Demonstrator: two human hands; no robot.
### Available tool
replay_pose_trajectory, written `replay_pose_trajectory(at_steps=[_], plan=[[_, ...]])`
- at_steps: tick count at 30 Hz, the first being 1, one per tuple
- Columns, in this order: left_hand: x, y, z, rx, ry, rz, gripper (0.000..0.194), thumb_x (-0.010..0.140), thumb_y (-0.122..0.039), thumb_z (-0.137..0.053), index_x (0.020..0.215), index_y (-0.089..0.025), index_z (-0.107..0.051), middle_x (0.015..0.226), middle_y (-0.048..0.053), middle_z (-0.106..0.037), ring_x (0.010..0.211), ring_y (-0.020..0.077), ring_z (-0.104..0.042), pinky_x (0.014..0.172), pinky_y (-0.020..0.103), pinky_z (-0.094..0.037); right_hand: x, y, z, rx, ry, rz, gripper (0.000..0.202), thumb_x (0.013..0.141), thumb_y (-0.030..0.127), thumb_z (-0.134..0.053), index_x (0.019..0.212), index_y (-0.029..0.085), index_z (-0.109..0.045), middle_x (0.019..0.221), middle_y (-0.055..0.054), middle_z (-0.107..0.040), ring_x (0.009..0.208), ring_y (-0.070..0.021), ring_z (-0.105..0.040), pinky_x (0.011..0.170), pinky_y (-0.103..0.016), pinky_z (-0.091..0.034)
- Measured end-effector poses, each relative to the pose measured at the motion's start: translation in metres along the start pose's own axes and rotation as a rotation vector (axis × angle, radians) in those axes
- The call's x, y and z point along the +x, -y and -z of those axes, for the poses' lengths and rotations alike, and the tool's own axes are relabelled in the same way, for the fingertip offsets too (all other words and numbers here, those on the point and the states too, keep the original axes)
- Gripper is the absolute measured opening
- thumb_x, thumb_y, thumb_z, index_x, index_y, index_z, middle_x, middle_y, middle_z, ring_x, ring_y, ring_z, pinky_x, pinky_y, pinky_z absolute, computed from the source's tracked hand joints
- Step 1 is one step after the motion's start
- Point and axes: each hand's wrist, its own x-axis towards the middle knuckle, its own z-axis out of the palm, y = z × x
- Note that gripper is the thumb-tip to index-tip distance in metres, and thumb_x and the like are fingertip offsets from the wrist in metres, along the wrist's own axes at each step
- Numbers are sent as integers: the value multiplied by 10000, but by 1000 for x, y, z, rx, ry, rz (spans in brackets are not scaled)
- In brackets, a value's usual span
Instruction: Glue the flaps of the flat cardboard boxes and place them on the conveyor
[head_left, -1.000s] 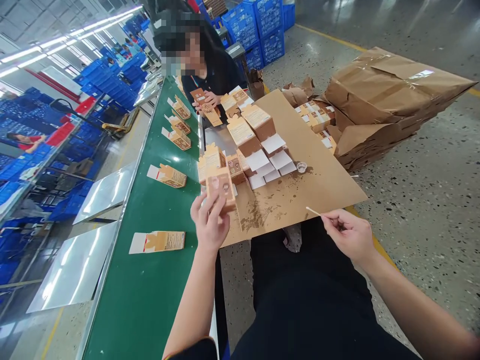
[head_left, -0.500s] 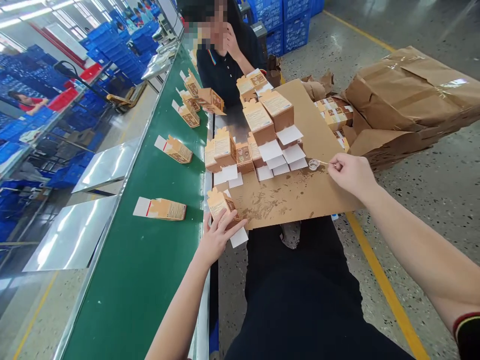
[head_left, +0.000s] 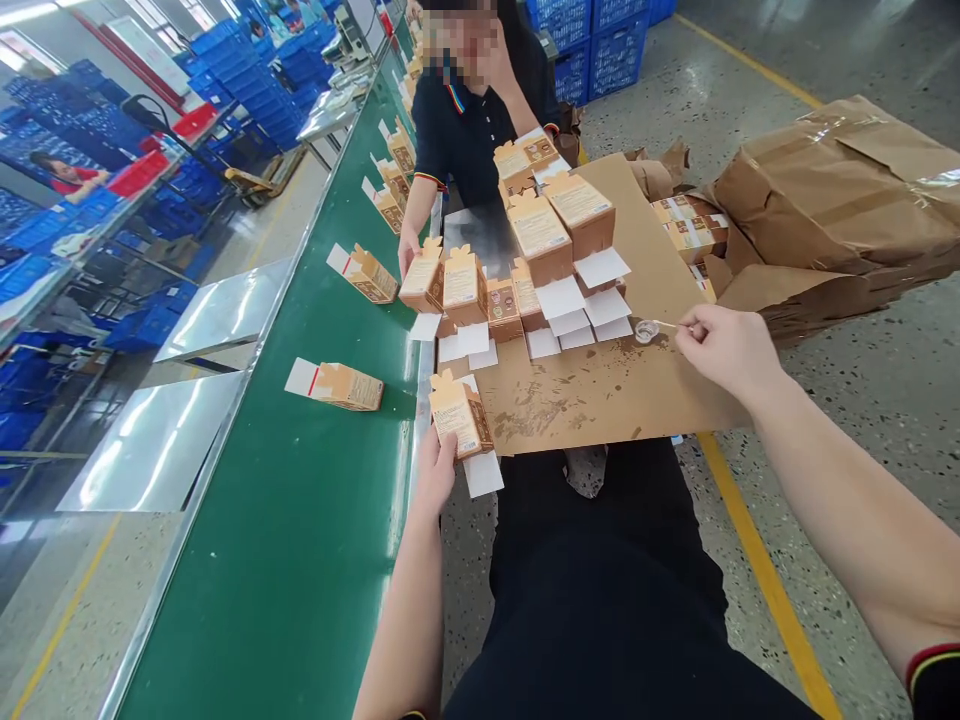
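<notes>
My left hand (head_left: 436, 475) grips a small brown-and-cream carton (head_left: 459, 418) at the table's near left corner. Its thumb lies on the printed face; the other fingers are mostly hidden. A white flap of the carton sticks out toward me. My right hand (head_left: 720, 345) is closed in a pinch on a thin pale stick (head_left: 666, 323). The stick's far end is at a small clear round dish (head_left: 646, 331) on the brown cardboard sheet (head_left: 600, 400). Several similar cartons (head_left: 541, 235) are stacked beyond the dish, their white flaps facing me.
A green conveyor belt (head_left: 300, 520) runs along the left, carrying several upright cartons (head_left: 349, 385). Across the table, a co-worker's hand (head_left: 409, 250) touches a carton (head_left: 422, 280). A large paper-wrapped bundle (head_left: 840, 190) stands at the right. Wet-looking marks spot the cardboard.
My left hand has gone from spread fingers over the carton to gripping its left side. The co-worker's carton has come down beside the others at the table edge. My right hand keeps its pinch.
</notes>
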Motion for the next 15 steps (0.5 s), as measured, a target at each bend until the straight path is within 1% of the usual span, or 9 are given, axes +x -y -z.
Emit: replay_pose_trajectory(at_steps=[2, 4, 6, 7, 9, 11, 13, 15], plan=[[-15, -3, -4, -88, 6, 20, 581, 1074, -608, -671, 1548, -273, -670, 1560, 167, -716, 1447, 321, -709, 1183, 494, -609, -21, 0, 5, 81, -59, -51, 135, 855, 93, -756, 784, 200, -718, 651, -5, -664, 609, -132, -523, 685, -299, -390], [-27, -7, -5, -162, -18, 69, 635, 1060, -623, -703, 1601, -304, -607, 1615, 165, -681, 1458, 314, -710, 1153, 466, -634, -45, 1, 5, 165, -106, -77, 75, 874, 141, -758, 820, 194, -753, 640, 3, -648, 600, -128, -537, 682, -288, -437], [-34, -13, -5, -266, -36, 129, 729, 999, -614, -798, 1625, -318, -571, 1617, 168, -679, 1448, 326, -719, 1131, 467, -650, -70, 6, -1, 246, -143, -61, 67, 899, 221, -765, 838, 193, -769, 630, 4, -639, 582, -127, -540, 645, -276, -463], [-34, -17, -5, -327, -40, 151, 778, 954, -597, -856, 1623, -317, -573, 1618, 170, -680, 1454, 336, -715, 1137, 474, -649, -83, 10, -6, 291, -151, -37, 108, 918, 277, -766, 849, 194, -775, 630, 2, -641, 573, -129, -543, 619, -272, -470], [-28, -26, -8, -438, -32, 162, 820, 884, -576, -930, 1588, -302, -612, 1637, 174, -670, 1488, 361, -691, 1170, 501, -633, -107, 23, -19, 386, -138, 14, 210, 965, 388, -753, 881, 199, -784, 656, -12, -665, 572, -139, -567, 578, -270, -480], [-18, -33, -17, -502, -14, 138, 793, 865, -604, -940, 1538, -297, -655, 1661, 170, -657, 1511, 378, -672, 1190, 527, -621, -128, 39, -37, 457, -77, 55, 253, 1007, 431, -722, 904, 209, -786, 692, -24, -694, 584, -150, -597, 566, -273, -491], [-5, -34, -31, -513, 9, 120, 808, 845, -632, -953, 1525, -311, -657, 1659, 161, -662, 1511, 376, -673, 1196, 536, -619, -143, 57, -61, 489, 11, 102, 238, 1035, 396, -684, 892, 224, -766, 697, -18, -691, 588, -151, -603, 575, -272, -491], [5, -30, -46, -499, -10, 118, 865, 785, -630, -1004, 1502, -305, -647, 1624, 166, -684, 1502, 359, -681, 1215, 523, -607, -152, 71, -87, 490, 91, 172, 226, 1039, 325, -640, 844, 234, -710, 674, 0, -653, 582, -142, -579, 597, -265, -477]])
